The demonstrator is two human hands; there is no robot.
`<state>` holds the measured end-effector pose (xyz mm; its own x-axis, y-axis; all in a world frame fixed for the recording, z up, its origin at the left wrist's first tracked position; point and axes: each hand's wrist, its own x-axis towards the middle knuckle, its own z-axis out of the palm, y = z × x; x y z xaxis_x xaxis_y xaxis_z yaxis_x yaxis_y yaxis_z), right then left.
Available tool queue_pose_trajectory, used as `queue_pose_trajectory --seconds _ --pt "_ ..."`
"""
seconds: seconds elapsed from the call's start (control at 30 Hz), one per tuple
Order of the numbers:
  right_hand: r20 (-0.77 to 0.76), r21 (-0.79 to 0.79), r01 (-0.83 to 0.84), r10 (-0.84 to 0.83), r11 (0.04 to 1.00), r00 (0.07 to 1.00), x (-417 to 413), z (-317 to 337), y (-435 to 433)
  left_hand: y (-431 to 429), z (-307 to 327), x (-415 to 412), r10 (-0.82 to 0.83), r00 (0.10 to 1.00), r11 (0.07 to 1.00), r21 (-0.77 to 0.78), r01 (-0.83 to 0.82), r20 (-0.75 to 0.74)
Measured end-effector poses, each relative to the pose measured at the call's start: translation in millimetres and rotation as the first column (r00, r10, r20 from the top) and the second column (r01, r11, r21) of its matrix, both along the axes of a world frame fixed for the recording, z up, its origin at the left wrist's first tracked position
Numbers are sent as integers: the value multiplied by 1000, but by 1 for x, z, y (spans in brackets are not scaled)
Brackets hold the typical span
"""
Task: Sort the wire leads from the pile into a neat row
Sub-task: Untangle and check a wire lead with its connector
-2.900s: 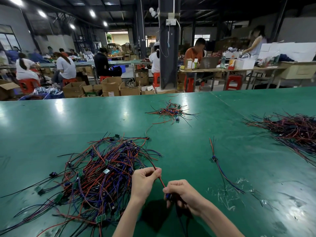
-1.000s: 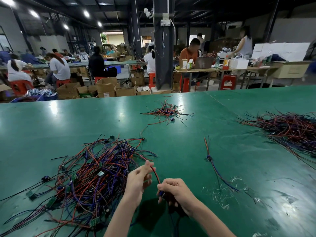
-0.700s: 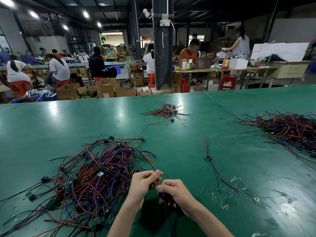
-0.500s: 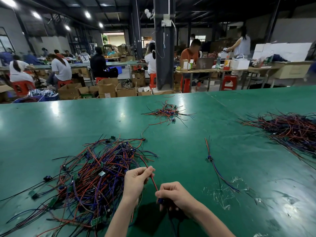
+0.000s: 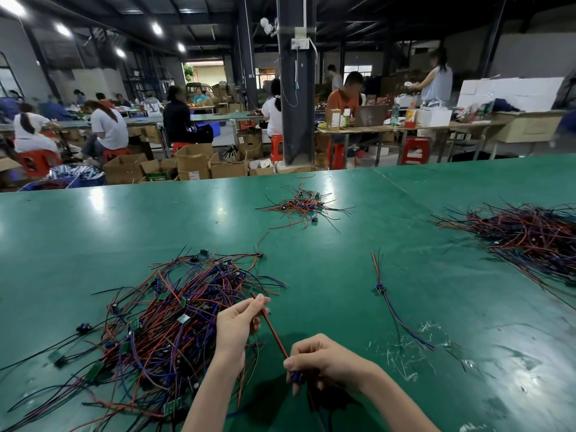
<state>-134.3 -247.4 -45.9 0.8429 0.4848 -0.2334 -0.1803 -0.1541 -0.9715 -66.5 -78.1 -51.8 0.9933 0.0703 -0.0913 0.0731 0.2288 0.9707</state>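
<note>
step: one red lead (image 5: 273,331) is out of the pile and stretched between both hands just above the table (image 5: 93,232); not yet laid down
left hand (image 5: 238,325): thumb and fingertips pinch the far end of the red lead, right at the edge of the pile
right hand (image 5: 324,360): fingers curled round the near end; a blue bit shows under the fist, probably the connector or a blue strand, too small to tell
pile (image 5: 174,322): big tangle of red, blue and black leads with small green boards, left of the hands, touching the left wrist area
row so far: one laid lead (image 5: 385,294) lies alone to the right, roughly straight and pointing away from the person; hardly a row yet
other heaps: small far heap (image 5: 304,205) at table centre, large right heap (image 5: 530,235) at the edge of view, both well apart from the hands
progress: early, most of the pile is unsorted
next move calls for: carrying the held lead right, clear of the pile, and setting it down straight just beside the laid lead, parallel, ends lined up
watch: loose strands at the pile edge could snag on the held lead and drag along
</note>
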Motion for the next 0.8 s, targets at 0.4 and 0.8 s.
queue_pose_trajectory --seconds 0.4,0.8 --pt "3 263 618 -641 741 767 15 -2 -9 -33 -13 -23 -456 888 884 85 459 -54" --pt "-180 321 694 -678 644 713 20 -10 -10 -48 -15 -36 -462 886 876 131 464 -43"
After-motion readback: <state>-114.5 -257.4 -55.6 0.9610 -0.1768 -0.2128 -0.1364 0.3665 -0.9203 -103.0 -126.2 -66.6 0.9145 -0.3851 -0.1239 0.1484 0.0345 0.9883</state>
